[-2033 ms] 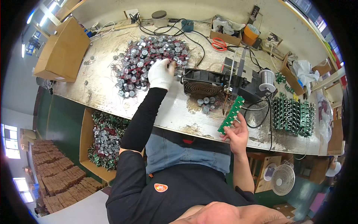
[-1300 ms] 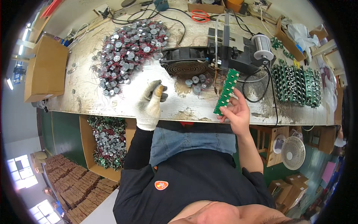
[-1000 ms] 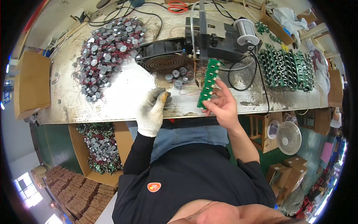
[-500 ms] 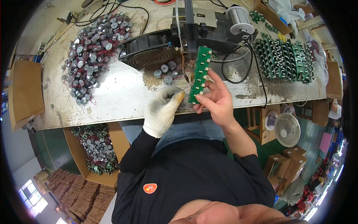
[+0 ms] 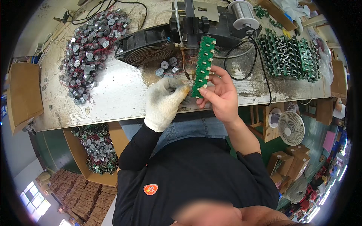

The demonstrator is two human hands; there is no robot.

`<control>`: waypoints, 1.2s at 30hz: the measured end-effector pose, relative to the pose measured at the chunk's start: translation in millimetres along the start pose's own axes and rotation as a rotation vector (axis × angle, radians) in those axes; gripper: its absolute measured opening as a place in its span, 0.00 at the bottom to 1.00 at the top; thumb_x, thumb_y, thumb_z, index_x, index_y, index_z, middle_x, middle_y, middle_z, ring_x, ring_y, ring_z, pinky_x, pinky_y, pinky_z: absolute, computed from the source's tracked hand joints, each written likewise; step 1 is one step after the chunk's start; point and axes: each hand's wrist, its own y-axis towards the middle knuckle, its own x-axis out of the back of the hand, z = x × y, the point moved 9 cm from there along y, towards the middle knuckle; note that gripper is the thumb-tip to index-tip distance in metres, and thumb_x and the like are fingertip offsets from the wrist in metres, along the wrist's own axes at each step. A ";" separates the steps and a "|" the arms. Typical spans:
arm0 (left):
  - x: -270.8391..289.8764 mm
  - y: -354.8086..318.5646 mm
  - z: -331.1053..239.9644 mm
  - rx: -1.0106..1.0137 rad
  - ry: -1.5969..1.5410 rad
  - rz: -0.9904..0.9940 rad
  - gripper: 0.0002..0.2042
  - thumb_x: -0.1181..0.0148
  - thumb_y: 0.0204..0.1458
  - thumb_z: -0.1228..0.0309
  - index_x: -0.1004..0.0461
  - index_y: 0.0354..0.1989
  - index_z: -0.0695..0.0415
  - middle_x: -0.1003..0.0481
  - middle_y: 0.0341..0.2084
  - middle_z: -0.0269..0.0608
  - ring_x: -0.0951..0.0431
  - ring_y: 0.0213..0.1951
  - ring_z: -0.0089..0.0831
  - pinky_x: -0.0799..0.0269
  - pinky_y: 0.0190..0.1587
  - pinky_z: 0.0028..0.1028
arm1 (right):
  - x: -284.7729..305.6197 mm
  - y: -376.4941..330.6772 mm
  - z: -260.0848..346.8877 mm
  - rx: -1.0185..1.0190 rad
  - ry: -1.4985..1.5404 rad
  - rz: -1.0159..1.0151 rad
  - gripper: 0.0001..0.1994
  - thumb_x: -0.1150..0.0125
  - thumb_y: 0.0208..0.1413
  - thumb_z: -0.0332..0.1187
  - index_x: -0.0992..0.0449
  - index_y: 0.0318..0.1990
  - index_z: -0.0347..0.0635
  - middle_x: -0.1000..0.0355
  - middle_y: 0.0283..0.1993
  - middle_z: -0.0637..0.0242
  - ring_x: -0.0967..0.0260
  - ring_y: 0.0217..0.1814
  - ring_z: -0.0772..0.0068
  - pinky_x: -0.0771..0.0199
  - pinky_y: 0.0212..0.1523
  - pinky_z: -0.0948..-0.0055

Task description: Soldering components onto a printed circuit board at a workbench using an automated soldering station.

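Observation:
A long green circuit board strip (image 5: pixel 204 67) with small white connectors is held near its lower end by my bare right hand (image 5: pixel 222 92), thumb in front and fingers behind. The strip stands tilted, its top leaning slightly right. My left hand (image 5: pixel 166 100), in a white glove with stained fingertips, is pinched closed beside the strip's lower left edge. What lies between its fingertips is too small to make out. Just above the left fingertips hangs a thin bent rod with a dark tip (image 5: pixel 186 74). Several small round metal parts (image 5: pixel 166 67) lie beyond the gloved hand.
A black fan (image 5: pixel 145 51) and a dark stand (image 5: pixel 191 26) with a wire spool (image 5: pixel 243 15) rise behind my hands. To the left is a heap of round metal parts with red wires (image 5: pixel 88 56); stacked circuit boards (image 5: pixel 288 56) stand right. A loose black cable (image 5: pixel 260 64) crosses the table.
Both hands and the board strip have shifted slightly up in the picture, and the gloved fingertips are closer to the strip's lower end. The whole view has also moved a little.

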 end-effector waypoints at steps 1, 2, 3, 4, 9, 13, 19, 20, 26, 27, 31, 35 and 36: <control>0.5 0.9 -0.6 0.002 0.000 0.001 0.09 0.40 0.51 0.71 0.26 0.30 0.67 0.26 0.23 0.37 0.29 0.26 0.20 0.33 0.29 0.21 | 0.2 0.5 0.5 0.006 0.003 -0.001 0.28 0.46 0.52 0.16 0.47 0.61 0.37 0.33 0.49 0.52 0.26 0.28 0.69 0.25 0.22 0.79; -0.2 1.7 -1.9 0.005 0.053 0.021 0.09 0.41 0.52 0.71 0.26 0.33 0.66 0.25 0.25 0.37 0.27 0.27 0.20 0.31 0.31 0.20 | 0.7 0.9 0.2 0.005 0.003 -0.002 0.28 0.46 0.52 0.16 0.47 0.61 0.37 0.33 0.49 0.52 0.26 0.28 0.69 0.25 0.22 0.79; -1.2 1.8 -3.9 0.005 0.108 0.040 0.10 0.41 0.54 0.70 0.27 0.35 0.66 0.25 0.28 0.38 0.26 0.29 0.20 0.30 0.32 0.19 | 0.2 1.3 0.8 0.008 0.006 0.001 0.28 0.46 0.52 0.16 0.46 0.61 0.37 0.33 0.49 0.52 0.26 0.28 0.69 0.25 0.22 0.79; -1.3 1.9 -5.1 0.003 0.110 0.040 0.10 0.41 0.54 0.70 0.27 0.35 0.66 0.25 0.28 0.38 0.26 0.29 0.20 0.30 0.32 0.19 | -0.4 1.4 1.4 0.011 0.010 0.005 0.28 0.46 0.52 0.16 0.46 0.61 0.37 0.33 0.49 0.52 0.26 0.27 0.69 0.25 0.22 0.79; 1.2 1.2 -7.2 0.009 0.025 -0.038 0.09 0.40 0.50 0.71 0.25 0.30 0.67 0.25 0.23 0.37 0.29 0.26 0.19 0.33 0.29 0.21 | -2.7 2.1 5.7 0.015 0.007 0.003 0.29 0.45 0.52 0.16 0.46 0.61 0.37 0.33 0.49 0.52 0.26 0.27 0.69 0.25 0.22 0.79; 0.4 2.7 -10.2 -0.007 0.104 -0.026 0.09 0.40 0.50 0.71 0.25 0.29 0.66 0.25 0.22 0.36 0.29 0.26 0.18 0.33 0.28 0.21 | -2.0 2.9 5.6 0.017 0.003 0.004 0.29 0.45 0.52 0.16 0.46 0.61 0.37 0.33 0.49 0.52 0.26 0.27 0.69 0.25 0.21 0.79; -2.1 0.1 0.9 -0.035 0.030 -0.021 0.08 0.40 0.50 0.71 0.25 0.28 0.66 0.25 0.22 0.36 0.29 0.26 0.19 0.33 0.29 0.22 | 3.2 -3.1 -1.6 -0.003 -0.006 0.002 0.28 0.45 0.52 0.15 0.45 0.60 0.40 0.33 0.47 0.55 0.26 0.29 0.70 0.24 0.23 0.78; -2.1 -0.5 0.2 -0.022 0.054 -0.021 0.08 0.39 0.50 0.71 0.25 0.28 0.66 0.26 0.22 0.36 0.29 0.26 0.19 0.33 0.29 0.22 | 4.0 -3.7 -2.7 -0.003 -0.005 0.002 0.28 0.45 0.52 0.15 0.45 0.60 0.40 0.33 0.47 0.55 0.26 0.29 0.70 0.24 0.23 0.78; -3.2 -1.1 -0.7 -0.028 0.015 -0.008 0.08 0.38 0.48 0.72 0.25 0.27 0.66 0.26 0.21 0.36 0.29 0.26 0.19 0.33 0.29 0.22 | 3.0 -4.3 -6.1 -0.007 0.016 0.006 0.28 0.45 0.52 0.15 0.45 0.60 0.39 0.34 0.47 0.55 0.26 0.28 0.70 0.24 0.22 0.79; -3.5 -1.4 0.0 -0.022 -0.014 -0.008 0.08 0.38 0.48 0.73 0.26 0.27 0.66 0.26 0.21 0.36 0.29 0.26 0.19 0.34 0.29 0.21 | 2.7 -4.5 -5.9 -0.004 0.016 0.004 0.28 0.45 0.52 0.16 0.45 0.60 0.38 0.33 0.48 0.53 0.26 0.28 0.70 0.25 0.21 0.79; -2.1 0.5 -0.8 -0.010 0.030 0.003 0.08 0.38 0.48 0.72 0.26 0.27 0.66 0.26 0.21 0.36 0.29 0.26 0.18 0.34 0.28 0.21 | 0.5 -4.9 -4.2 0.008 0.011 0.007 0.28 0.45 0.52 0.16 0.45 0.60 0.38 0.33 0.50 0.51 0.26 0.27 0.70 0.25 0.20 0.80; -3.0 2.2 -2.7 -0.031 0.047 0.024 0.08 0.38 0.48 0.72 0.26 0.28 0.66 0.26 0.21 0.36 0.29 0.26 0.18 0.34 0.28 0.20 | -0.6 -4.1 -4.3 0.008 0.009 0.006 0.28 0.45 0.52 0.16 0.45 0.60 0.38 0.34 0.50 0.51 0.26 0.27 0.70 0.25 0.20 0.80; -3.4 2.6 -1.3 -0.016 0.040 0.029 0.08 0.38 0.48 0.72 0.26 0.28 0.66 0.26 0.21 0.36 0.29 0.26 0.18 0.34 0.28 0.20 | -0.1 -4.0 -4.6 0.004 0.006 -0.001 0.28 0.45 0.52 0.16 0.45 0.60 0.38 0.34 0.50 0.51 0.26 0.27 0.70 0.25 0.20 0.80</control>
